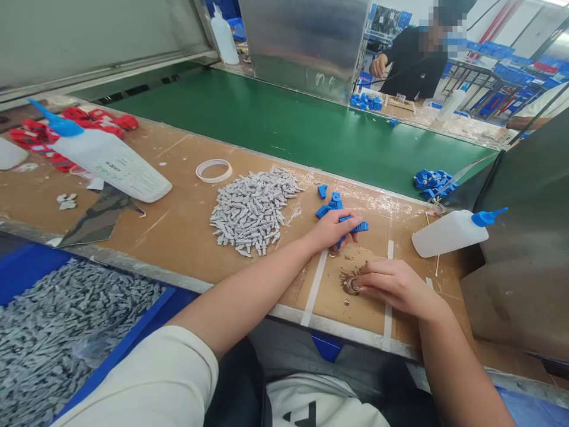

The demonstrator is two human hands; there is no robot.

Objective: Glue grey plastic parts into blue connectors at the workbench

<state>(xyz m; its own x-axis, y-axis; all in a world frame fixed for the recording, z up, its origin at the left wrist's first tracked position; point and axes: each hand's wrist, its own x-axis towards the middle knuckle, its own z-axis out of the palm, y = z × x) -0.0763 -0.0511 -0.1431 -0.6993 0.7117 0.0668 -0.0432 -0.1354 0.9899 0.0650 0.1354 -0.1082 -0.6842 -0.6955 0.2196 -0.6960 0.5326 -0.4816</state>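
My left hand (331, 230) is closed around a blue plastic part (360, 226), just above the cardboard-covered bench. Several more blue plastic parts (331, 204) lie right behind its fingers. My right hand (393, 283) reaches low over the bench with its fingertips pinched together at a little heap of small shiny, coppery pieces (349, 284). What those fingertips hold, if anything, is too small to make out. Small dark bits are scattered around the heap, between two white tape strips (316, 287). A pile of small grey plastic parts (253, 207) lies left of my left hand.
A white bottle with a blue nozzle (451, 234) lies on the right; another bottle (118, 163) lies left beside red parts (113, 118). A tape roll (214, 171) sits behind the grey pile. Beyond runs a green conveyor belt (267, 121), with a co-worker (411, 65) across it.
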